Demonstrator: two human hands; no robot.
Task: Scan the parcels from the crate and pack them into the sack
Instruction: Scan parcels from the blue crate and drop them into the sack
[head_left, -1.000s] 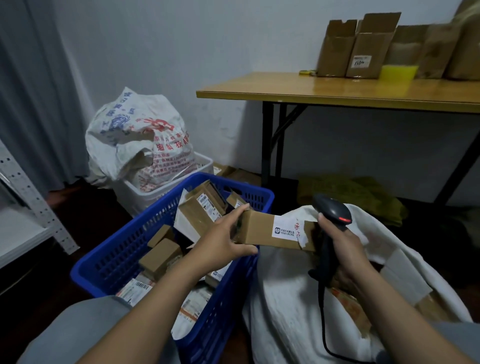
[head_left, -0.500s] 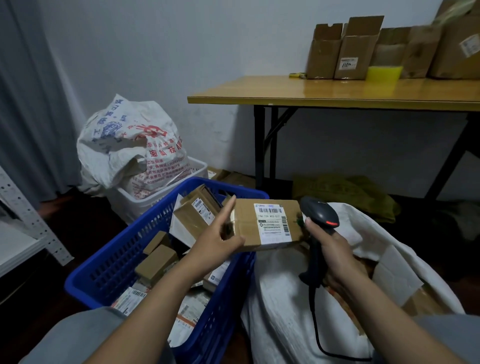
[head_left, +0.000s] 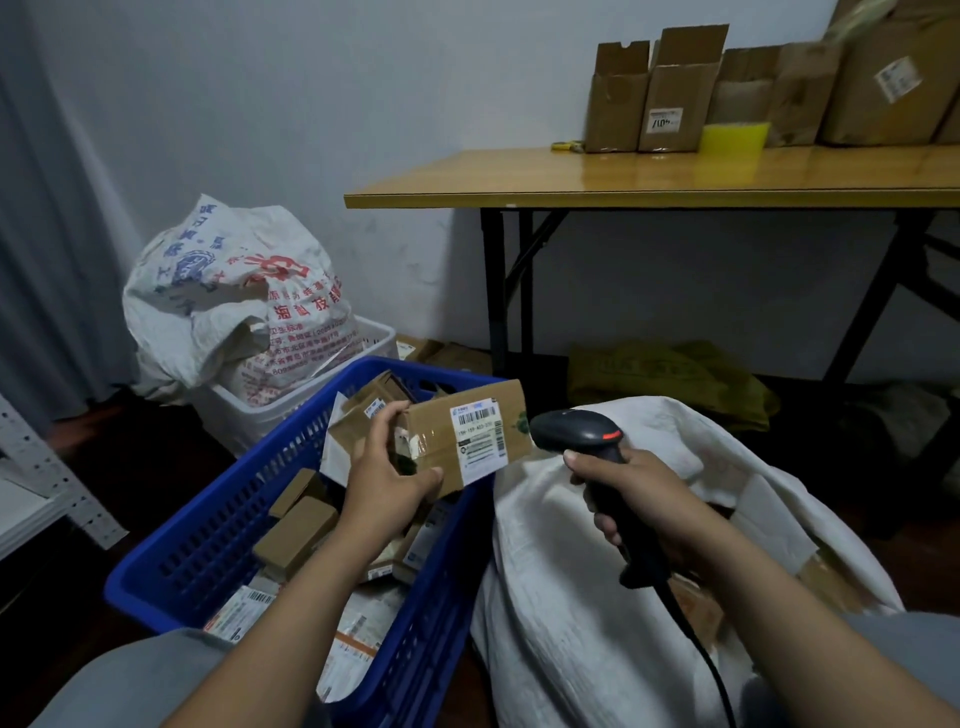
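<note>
Your left hand (head_left: 384, 483): clasps the brown cardboard parcel (head_left: 431, 441) by one end.
Your right hand (head_left: 639, 499): wraps the black handheld scanner (head_left: 576, 431).
Relation: the white barcode label (head_left: 480, 436) lies just left of the scanner's nose.

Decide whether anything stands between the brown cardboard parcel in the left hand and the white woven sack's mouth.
Yes: the right hand, gripping the black handheld scanner, hangs over the sack's mouth, right of the parcel that the left hand holds.
</note>
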